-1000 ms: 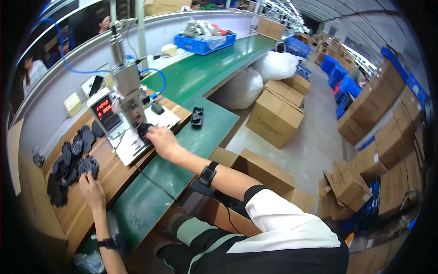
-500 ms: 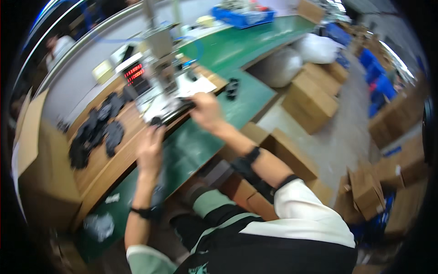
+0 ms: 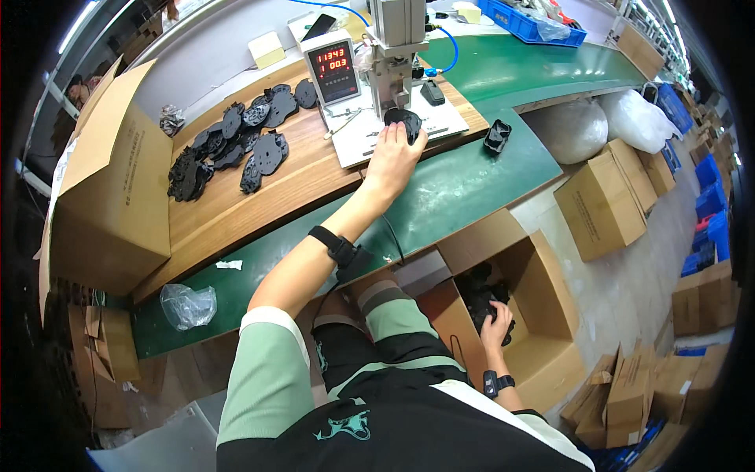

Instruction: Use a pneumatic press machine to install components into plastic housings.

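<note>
My left hand [image 3: 391,157] reaches across the green belt and rests on a black plastic part [image 3: 406,119], fingers over it. The part lies on the white base plate [image 3: 358,145] under a small grey press [image 3: 397,31]. A grey counter box with red digits [image 3: 334,71] stands next to the press. My right hand [image 3: 497,318] is low at my right side, inside an open cardboard box [image 3: 550,291], closed on one of the black parts [image 3: 478,289] in it. A pile of flat black parts [image 3: 228,149] lies on the wooden bench, left of the press.
A large open carton [image 3: 110,197] stands at the bench's left end. One black part [image 3: 498,135] sits alone on the green belt [image 3: 456,189]. A crumpled plastic bag [image 3: 187,305] lies on the belt's near edge. Cartons [image 3: 602,204] and white sacks [image 3: 574,130] crowd the floor at right.
My right hand left the press and dropped into the box at my side. My left hand moved from the pile of parts to the part under the press.
</note>
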Demonstrator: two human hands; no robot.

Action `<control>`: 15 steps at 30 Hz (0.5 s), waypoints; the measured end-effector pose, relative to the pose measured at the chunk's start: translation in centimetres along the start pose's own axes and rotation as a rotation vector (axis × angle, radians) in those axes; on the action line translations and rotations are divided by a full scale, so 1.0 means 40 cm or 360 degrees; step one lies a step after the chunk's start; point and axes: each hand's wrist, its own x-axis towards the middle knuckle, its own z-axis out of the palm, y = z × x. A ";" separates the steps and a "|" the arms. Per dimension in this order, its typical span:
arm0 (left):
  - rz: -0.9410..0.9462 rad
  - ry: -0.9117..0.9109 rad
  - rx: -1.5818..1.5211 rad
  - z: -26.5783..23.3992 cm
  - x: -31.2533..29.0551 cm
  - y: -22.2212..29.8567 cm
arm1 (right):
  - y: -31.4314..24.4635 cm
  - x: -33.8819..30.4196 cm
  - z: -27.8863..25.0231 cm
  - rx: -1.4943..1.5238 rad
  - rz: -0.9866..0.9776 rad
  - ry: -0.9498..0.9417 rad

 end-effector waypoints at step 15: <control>0.0109 -0.0002 0.0109 -0.003 0.051 0.018 | 0.250 -0.049 0.196 -0.0240 0.0700 -0.0345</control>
